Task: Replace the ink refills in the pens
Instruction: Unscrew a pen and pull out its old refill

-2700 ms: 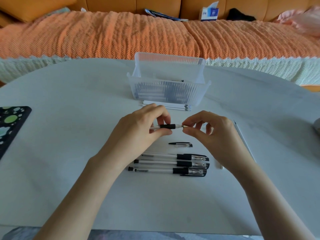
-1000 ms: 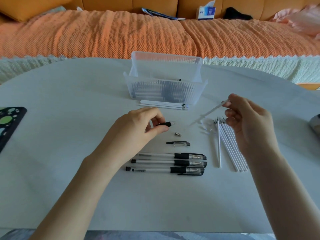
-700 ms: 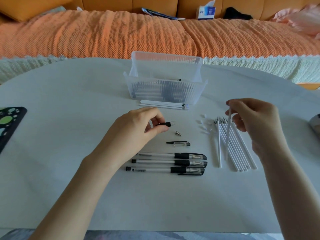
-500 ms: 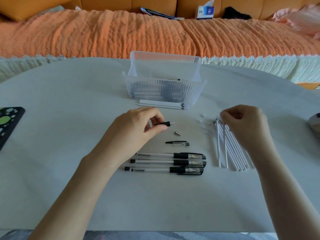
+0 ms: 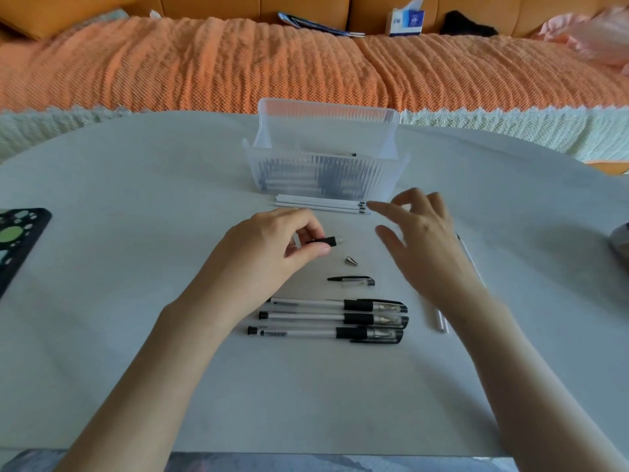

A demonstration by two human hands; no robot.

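My left hand (image 5: 272, 247) grips an open pen barrel (image 5: 325, 240) by its black grip, its front end pointing right. My right hand (image 5: 422, 233) hovers with fingers spread and holds nothing, its fingertips close to the tips of a few white refills (image 5: 320, 204) lying in front of the clear box. A metal pen tip cone (image 5: 351, 260) and a loose cap (image 5: 352, 280) lie on the table below the barrel. Three capped pens (image 5: 333, 318) lie in a row nearer to me. Several white refills (image 5: 439, 318) lie under my right wrist, mostly hidden.
A clear ribbed plastic box (image 5: 323, 178) with pens inside stands at the table's far middle. A black pad with green dots (image 5: 17, 240) lies at the left edge. A grey object (image 5: 621, 243) sits at the right edge. Behind the table is an orange sofa.
My right hand pulled the old refill out, laid it on the pile at the right, let go, and moved left and forward toward the refills by the box. My left hand stayed put.
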